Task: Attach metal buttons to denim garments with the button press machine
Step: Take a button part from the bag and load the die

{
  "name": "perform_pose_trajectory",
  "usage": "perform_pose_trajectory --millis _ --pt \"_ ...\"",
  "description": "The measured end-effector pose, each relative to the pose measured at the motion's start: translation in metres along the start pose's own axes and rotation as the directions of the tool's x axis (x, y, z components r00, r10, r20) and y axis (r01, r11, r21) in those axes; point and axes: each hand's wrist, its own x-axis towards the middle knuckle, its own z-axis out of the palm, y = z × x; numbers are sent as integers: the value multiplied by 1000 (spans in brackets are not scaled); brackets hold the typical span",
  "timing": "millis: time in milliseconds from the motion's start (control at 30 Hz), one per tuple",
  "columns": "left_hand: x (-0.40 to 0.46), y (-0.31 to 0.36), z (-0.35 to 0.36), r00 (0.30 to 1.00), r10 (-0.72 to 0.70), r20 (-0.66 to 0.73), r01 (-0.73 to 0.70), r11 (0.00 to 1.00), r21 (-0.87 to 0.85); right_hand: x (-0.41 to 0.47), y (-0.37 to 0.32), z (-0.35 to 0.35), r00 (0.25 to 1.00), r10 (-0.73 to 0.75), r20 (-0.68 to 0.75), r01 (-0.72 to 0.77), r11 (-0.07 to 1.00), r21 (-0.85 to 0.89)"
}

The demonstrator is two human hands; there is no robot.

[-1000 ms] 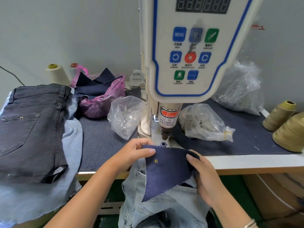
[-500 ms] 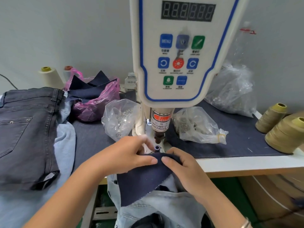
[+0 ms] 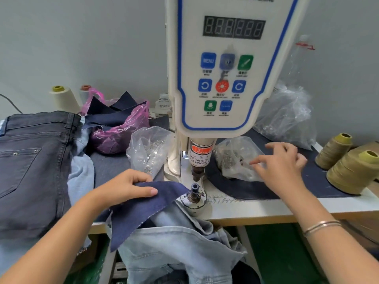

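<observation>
The white button press machine (image 3: pixel 223 64) stands at the centre, its punch (image 3: pixel 197 173) raised above the bare lower die (image 3: pixel 194 191). My left hand (image 3: pixel 125 187) pinches a dark blue denim piece (image 3: pixel 143 210) just left of the die. My right hand (image 3: pixel 281 167) hovers with fingers spread over a clear bag of metal buttons (image 3: pixel 235 158) to the right of the punch, holding nothing that I can see. A light blue denim garment (image 3: pixel 180 249) hangs off the table's front edge below the die.
Dark grey jeans (image 3: pixel 32 167) lie at the left over pale denim. A pink bag of denim scraps (image 3: pixel 119 128) and a second clear bag (image 3: pixel 149 150) sit left of the machine. Another clear bag (image 3: pixel 287 117) and olive thread cones (image 3: pixel 352 169) stand at the right.
My right hand let go of the denim piece and moved right to the bag of buttons. My left hand drew the piece leftward off the die, which is now uncovered.
</observation>
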Motion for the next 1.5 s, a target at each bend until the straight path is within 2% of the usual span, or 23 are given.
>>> perform_pose_trajectory --millis 100,267,367,600,667,733,767,800,833,867,900,933,1067,1167,1267,1500 --pt "6 -9 7 1000 -27 8 28 995 -100 11 -8 16 996 -86 20 88 983 -161" --pt "8 -13 7 997 -56 44 63 985 -159 23 -19 27 999 -44 -14 39 968 -249" --pt "8 -13 9 997 -68 20 71 983 -171 24 -22 34 999 -33 -37 21 963 -268" --pt "8 -16 12 997 -80 -18 74 972 -223 20 -24 32 999 -23 -32 17 985 -174" --pt "7 -16 12 997 -76 -20 69 969 -238 12 -23 24 986 -10 -165 0 998 -64" --pt "7 -17 12 997 -73 -26 64 968 -243 -4 -30 12 942 26 -336 15 993 120" --pt "6 -17 12 997 -72 -26 64 967 -246 -14 -37 5 942 69 -330 30 957 287" --pt "7 -17 12 997 -73 -25 64 966 -250 -25 -48 -1 970 110 -215 16 859 512" --pt "7 -16 12 997 -74 -25 65 964 -257 -37 -60 -5 995 102 -13 -59 674 736" --pt "7 -16 12 997 -76 -26 67 963 -262 -49 -72 -8 981 36 192 -188 449 874" --pt "6 -16 12 997 -77 -29 67 961 -267 -60 -83 -8 937 -35 347 -323 285 902" --pt "6 -16 13 997 -77 -32 65 961 -268 -67 -90 -6 890 -92 446 -425 184 886" --pt "6 -16 14 996 -74 -40 62 966 -251 -75 -101 6 778 -163 607 -626 -112 772" --pt "6 -18 13 996 -70 -49 56 967 -250 -75 -103 7 711 -206 673 -703 -232 672" --pt "8 -21 12 997 -66 -50 51 966 -252 -74 -105 6 693 -227 685 -721 -260 643" --pt "9 -23 12 997 -59 -58 44 974 -221 -73 -106 7 619 -306 723 -772 -407 488"
